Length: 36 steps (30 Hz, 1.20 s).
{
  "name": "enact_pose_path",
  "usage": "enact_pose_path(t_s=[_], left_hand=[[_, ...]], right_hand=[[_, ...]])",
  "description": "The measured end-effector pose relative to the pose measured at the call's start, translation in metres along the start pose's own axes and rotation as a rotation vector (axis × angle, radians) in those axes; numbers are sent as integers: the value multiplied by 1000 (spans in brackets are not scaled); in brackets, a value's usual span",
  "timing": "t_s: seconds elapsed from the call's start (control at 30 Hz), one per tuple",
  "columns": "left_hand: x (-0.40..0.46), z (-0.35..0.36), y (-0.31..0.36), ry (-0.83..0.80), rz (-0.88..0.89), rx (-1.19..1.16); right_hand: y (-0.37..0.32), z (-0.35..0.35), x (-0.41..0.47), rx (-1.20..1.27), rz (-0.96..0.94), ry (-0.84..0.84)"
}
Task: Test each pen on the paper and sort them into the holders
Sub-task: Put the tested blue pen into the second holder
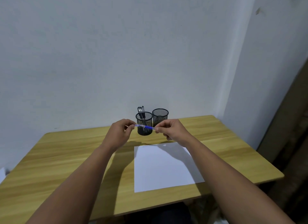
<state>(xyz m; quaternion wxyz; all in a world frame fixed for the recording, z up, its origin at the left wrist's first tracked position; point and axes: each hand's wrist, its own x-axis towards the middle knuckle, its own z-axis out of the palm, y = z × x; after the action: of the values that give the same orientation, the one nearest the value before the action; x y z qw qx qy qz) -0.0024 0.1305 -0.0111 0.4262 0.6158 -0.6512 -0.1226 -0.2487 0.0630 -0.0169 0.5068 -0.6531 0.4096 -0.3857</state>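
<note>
Both our hands are raised above the tabletop [66,157], forearms reaching toward its far edge. Our left hand [120,132] and right hand [170,128] each pinch one end of a blue pen [145,127]. It lies nearly level, its long axis running left to right, before the two mesh holders [144,123].

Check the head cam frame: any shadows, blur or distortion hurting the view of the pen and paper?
Head view: the arms cast soft shadows on the table left of the paper and across its far edge; the blue pen, pinched by left hand and right hand, looks slightly soft; wide-angle bending shows at the table edges; no glare.
</note>
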Motion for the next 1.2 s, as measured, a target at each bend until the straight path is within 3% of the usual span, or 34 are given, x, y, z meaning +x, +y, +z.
enact_pose_path(t_s=[0.2, 0.37, 0.5, 0.6, 0.73, 0.9, 1.07, 1.2], left_hand=[[5, 5, 20, -173, -58, -173], [23, 1, 50, -119, -93, -393], [46, 6, 80, -39, 3, -411], [69, 25, 88, 9, -51, -485], [102, 61, 59, -21, -51, -68], [131, 99, 26, -78, 141, 699], [153, 122, 12, -139, 117, 917], [162, 133, 10, -140, 117, 918]], right_hand=[[-8, 1, -4, 69, 38, -61], [-23, -3, -2, 176, -41, -66], [-43, -21, 14, -123, -110, -154], [-51, -46, 43, -325, -119, -16], [-46, -74, 82, -288, -106, 275], [-30, -73, 123, -270, -130, 395], [-11, -62, 154, -331, -89, 366], [4, -51, 169, -441, -29, 333]])
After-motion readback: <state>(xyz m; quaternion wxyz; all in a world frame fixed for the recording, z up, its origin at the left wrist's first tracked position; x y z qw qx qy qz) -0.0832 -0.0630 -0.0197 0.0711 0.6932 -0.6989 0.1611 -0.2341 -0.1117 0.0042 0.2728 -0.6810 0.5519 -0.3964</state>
